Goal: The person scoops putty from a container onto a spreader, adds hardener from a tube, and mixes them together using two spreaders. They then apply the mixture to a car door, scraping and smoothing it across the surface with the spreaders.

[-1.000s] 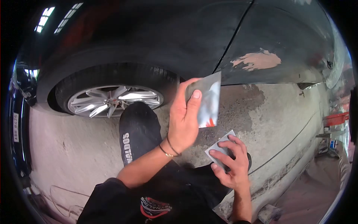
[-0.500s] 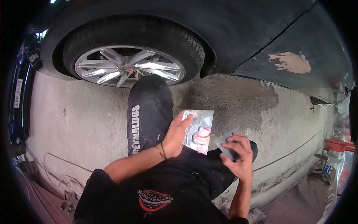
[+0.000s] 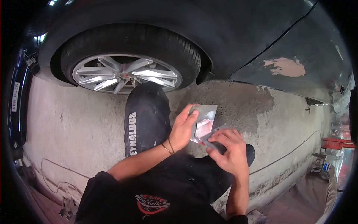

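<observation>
My left hand (image 3: 182,130) is closed on the edge of a flat, shiny mixing plate (image 3: 209,109), thumb on top. Pale pinkish body filler (image 3: 203,129) lies on the plate, spread out in a patch. My right hand (image 3: 232,151) grips a thin grey putty spreader (image 3: 214,139) between thumb and fingers. Its edge is over the lower right part of the plate, at the filler; whether it touches cannot be made out. My fingers cover part of the spreader.
Ahead stands a dark car with a silver-spoked wheel (image 3: 123,76) near my knee. A pinkish filler patch (image 3: 285,67) marks its panel at right. The concrete floor (image 3: 82,123) has a wet area (image 3: 238,102). A red metal object (image 3: 337,143) sits at far right.
My right hand has brought the spreader left and up onto the plate. Red streaks showed in the filler before; now it looks paler and flatter. The plate has shifted slightly up and right.
</observation>
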Tool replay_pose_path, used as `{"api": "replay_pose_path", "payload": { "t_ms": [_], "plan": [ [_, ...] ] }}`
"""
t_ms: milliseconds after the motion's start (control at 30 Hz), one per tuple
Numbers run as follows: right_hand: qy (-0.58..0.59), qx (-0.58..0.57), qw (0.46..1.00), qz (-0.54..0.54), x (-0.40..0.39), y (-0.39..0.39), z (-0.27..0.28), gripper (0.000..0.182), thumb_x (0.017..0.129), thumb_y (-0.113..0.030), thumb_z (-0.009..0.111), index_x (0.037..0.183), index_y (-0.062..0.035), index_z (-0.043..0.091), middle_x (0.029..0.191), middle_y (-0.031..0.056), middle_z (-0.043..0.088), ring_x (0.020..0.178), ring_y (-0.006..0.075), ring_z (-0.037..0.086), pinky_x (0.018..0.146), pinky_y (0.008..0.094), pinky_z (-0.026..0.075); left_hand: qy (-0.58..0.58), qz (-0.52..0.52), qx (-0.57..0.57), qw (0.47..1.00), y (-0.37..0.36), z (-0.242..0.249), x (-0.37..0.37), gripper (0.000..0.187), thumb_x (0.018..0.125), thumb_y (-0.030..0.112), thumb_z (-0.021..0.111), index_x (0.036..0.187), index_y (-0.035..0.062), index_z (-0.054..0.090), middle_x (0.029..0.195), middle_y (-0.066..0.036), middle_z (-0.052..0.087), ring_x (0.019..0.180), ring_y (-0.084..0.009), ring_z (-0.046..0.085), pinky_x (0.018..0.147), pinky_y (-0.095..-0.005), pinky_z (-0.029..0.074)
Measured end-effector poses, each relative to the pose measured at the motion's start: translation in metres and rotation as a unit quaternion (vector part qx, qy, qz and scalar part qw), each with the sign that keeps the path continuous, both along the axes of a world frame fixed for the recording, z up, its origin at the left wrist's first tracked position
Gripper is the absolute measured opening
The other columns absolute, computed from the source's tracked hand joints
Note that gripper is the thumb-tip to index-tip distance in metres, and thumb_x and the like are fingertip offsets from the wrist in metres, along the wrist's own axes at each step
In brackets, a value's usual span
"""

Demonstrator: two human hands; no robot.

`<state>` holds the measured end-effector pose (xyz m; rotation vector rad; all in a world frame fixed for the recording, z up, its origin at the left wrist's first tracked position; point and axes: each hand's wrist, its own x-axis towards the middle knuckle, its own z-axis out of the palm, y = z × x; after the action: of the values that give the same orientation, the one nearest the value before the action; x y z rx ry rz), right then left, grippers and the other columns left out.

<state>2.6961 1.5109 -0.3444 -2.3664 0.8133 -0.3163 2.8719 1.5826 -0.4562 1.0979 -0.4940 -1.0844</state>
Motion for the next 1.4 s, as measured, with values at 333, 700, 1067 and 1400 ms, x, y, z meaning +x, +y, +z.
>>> {"api": "replay_pose_path", "payload": {
  "t_ms": [333, 700, 1067, 1400],
  "plan": [
    [-0.211, 0.170, 0.962, -0.031, -0.034, 0.026, -0.074, 0.045, 0.076, -0.011, 0.089, 0.121, -0.0106, 0.082, 0.130, 0.0063, 0.064, 0.139, 0.0327, 0.052, 0.120, 0.0486, 0.039, 0.361, -0.051, 0.065, 0.929, 0.026, 0.005, -0.004, 0.048, 0.116, 0.041, 0.049, 0.151, 0.0089, 0.050, 0.141, -0.014, 0.068, 0.130, -0.0299, 0.067, 0.110, -0.0519, 0.055],
    [-0.110, -0.276, 0.947, -0.123, -0.058, -0.017, 0.024, 0.045, 0.070, -0.015, 0.090, 0.115, -0.0208, 0.083, 0.127, 0.0047, 0.068, 0.135, 0.0378, 0.055, 0.110, 0.0513, 0.048, 0.103, -0.005, -0.015, 0.995, -0.012, 0.036, -0.001, 0.032, 0.115, 0.022, 0.056, 0.139, 0.0016, 0.061, 0.129, -0.004, 0.068, 0.118, -0.0115, 0.058, 0.107, -0.0278, 0.043],
    [-0.091, -0.430, 0.894, -0.087, -0.066, -0.020, 0.044, 0.046, 0.069, -0.024, 0.089, 0.114, -0.0300, 0.081, 0.123, -0.0030, 0.069, 0.135, 0.0311, 0.058, 0.116, 0.0577, 0.039, 0.149, 0.032, 0.023, 0.988, 0.010, 0.004, -0.001, 0.036, 0.115, 0.025, 0.057, 0.142, 0.0018, 0.060, 0.133, -0.005, 0.068, 0.122, -0.0150, 0.063, 0.107, -0.0318, 0.048],
    [-0.151, -0.323, 0.929, -0.094, -0.059, -0.019, 0.031, 0.041, 0.072, -0.021, 0.088, 0.113, -0.0214, 0.081, 0.124, 0.0030, 0.070, 0.135, 0.0346, 0.059, 0.110, 0.0587, 0.047, 0.168, 0.042, 0.015, 0.985, 0.019, 0.013, 0.006, 0.039, 0.115, 0.026, 0.055, 0.146, 0.0022, 0.057, 0.136, -0.007, 0.066, 0.125, -0.0173, 0.063, 0.108, -0.0343, 0.050]
  ]
}}
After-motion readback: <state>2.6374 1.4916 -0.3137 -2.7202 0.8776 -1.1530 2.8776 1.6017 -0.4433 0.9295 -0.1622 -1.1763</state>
